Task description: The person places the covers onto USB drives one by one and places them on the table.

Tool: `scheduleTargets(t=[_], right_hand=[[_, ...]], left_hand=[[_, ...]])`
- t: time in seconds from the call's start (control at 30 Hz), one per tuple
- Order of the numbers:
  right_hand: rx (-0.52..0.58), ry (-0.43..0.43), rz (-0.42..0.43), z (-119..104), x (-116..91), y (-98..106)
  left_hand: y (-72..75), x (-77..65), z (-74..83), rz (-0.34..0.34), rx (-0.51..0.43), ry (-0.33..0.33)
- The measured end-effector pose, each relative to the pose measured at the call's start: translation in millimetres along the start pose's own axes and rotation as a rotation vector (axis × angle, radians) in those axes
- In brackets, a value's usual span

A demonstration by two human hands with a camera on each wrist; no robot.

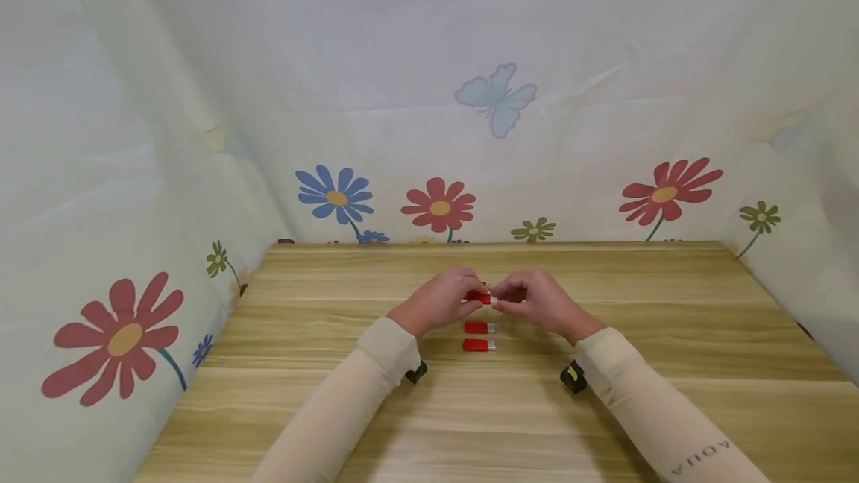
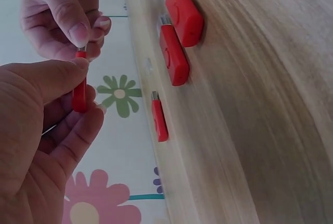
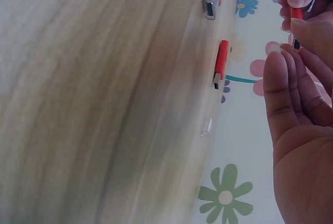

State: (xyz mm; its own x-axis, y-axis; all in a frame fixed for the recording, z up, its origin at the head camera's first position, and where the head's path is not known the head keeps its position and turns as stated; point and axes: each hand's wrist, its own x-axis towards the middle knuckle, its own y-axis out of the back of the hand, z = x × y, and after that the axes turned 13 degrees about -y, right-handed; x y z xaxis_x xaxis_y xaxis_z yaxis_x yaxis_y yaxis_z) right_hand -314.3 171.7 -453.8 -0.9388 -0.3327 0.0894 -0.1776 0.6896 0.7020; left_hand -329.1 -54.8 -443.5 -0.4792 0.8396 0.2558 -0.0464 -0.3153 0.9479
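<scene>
My left hand (image 1: 443, 302) pinches a red USB stick (image 2: 79, 98) by its body, thumb on one side and fingers on the other. At the stick's metal plug end, my right hand (image 1: 540, 302) pinches with thumb and fingertips, which partly hide the plug. Both hands hold the stick above the table, near its middle. Two more red USB sticks, a farther one (image 1: 476, 328) and a nearer one (image 1: 478, 346), lie below the hands with plugs pointing right. Another red USB stick (image 2: 159, 117) lies beyond them, mostly hidden behind the hands in the head view.
A small clear plastic piece (image 3: 207, 127) lies on the wood-grain table (image 1: 335, 408) near the sticks. Black devices, one on the left wrist (image 1: 416, 372) and one on the right wrist (image 1: 573, 377), sit under the sleeves. A flower-printed curtain (image 1: 376, 125) hangs behind the table.
</scene>
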Motion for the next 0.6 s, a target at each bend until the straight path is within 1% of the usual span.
scheduleTargets(t=[0.1, 0.2, 0.33, 0.43, 0.6], right_hand=[[-0.033, -0.013, 0.001, 3, 3, -1], [-0.087, -0.021, -0.003, 5, 6, -4], [-0.158, -0.033, -0.022, 5, 10, -6], [-0.188, -0.049, -0.042, 5, 11, -8], [-0.223, -0.066, -0.080, 7, 15, -10]], left_hand=[[-3.4, 3.3, -2.1, -0.017, -0.007, 0.024], [-7.7, 6.1, -5.4, -0.031, 0.007, 0.039], [-14.0, 8.9, -10.6, -0.046, 0.028, 0.038], [-18.2, 11.0, -14.2, -0.061, 0.022, 0.042], [-23.3, 15.1, -18.4, -0.106, 0.005, 0.076]])
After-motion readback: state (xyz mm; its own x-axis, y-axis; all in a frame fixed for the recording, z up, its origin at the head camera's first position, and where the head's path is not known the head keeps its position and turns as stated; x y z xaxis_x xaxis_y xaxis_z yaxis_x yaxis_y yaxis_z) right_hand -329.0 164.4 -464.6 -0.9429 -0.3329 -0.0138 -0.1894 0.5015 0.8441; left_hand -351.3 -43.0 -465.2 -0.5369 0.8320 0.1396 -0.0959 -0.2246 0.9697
